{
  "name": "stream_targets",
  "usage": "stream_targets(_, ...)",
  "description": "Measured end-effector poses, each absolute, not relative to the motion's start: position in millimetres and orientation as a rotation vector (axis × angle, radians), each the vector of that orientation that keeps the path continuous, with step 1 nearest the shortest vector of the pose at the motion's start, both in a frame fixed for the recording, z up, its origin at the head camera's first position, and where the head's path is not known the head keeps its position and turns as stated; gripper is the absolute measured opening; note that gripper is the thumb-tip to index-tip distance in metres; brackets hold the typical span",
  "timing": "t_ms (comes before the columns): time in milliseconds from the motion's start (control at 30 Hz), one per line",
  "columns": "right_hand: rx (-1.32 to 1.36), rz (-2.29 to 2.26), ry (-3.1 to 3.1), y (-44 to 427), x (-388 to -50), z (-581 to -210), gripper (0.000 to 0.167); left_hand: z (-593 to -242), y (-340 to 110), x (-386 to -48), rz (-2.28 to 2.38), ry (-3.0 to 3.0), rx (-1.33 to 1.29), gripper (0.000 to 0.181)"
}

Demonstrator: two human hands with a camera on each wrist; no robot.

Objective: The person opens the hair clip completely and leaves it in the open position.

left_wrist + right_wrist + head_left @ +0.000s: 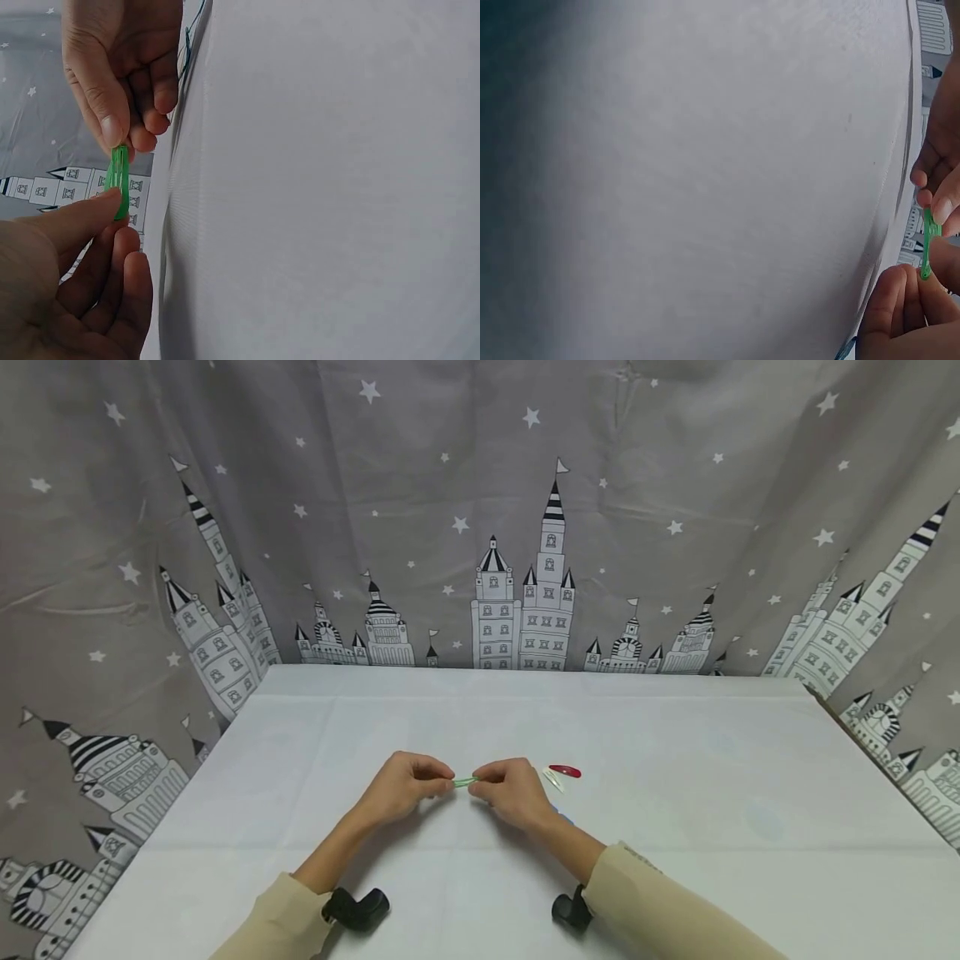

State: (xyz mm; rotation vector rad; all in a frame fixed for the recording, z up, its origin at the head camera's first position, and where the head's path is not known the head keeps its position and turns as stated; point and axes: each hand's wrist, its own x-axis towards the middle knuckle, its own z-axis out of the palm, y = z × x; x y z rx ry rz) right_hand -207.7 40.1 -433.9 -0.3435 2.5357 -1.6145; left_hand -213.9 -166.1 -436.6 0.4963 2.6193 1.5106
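Observation:
A green snap hair clip [464,782] is stretched between both hands above the white table. My left hand [403,788] pinches one end between thumb and fingertips. At the other end, my right hand [516,792] pinches it the same way. Up close in the left wrist view, the clip [119,176] shows its slotted middle, with thumbs over both ends. Edge-on in the right wrist view, the clip [927,247] looks thin, and whether it is snapped I cannot tell.
Just right of my right hand lie a red hair clip [566,771] and a pale one [553,780]. Something blue [562,814] is mostly hidden behind the right wrist. A grey curtain [420,460] with castles hangs behind the white table [720,760].

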Motion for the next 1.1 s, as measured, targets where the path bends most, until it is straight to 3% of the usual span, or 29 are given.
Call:
stream_targets(600, -0.516, -1.31, 2.721, 33.3, -207.0, -435.9, 0.005, -442.4, -167.4, -216.9, 1.4, 2.677, 0.525, 0.008)
stream_targets(1100, -0.592, -1.167, 2.806, 32.1, -207.4, -435.4, 0.015, -439.6, -162.7, -213.8, 1.366, 2.699, 0.482, 0.01)
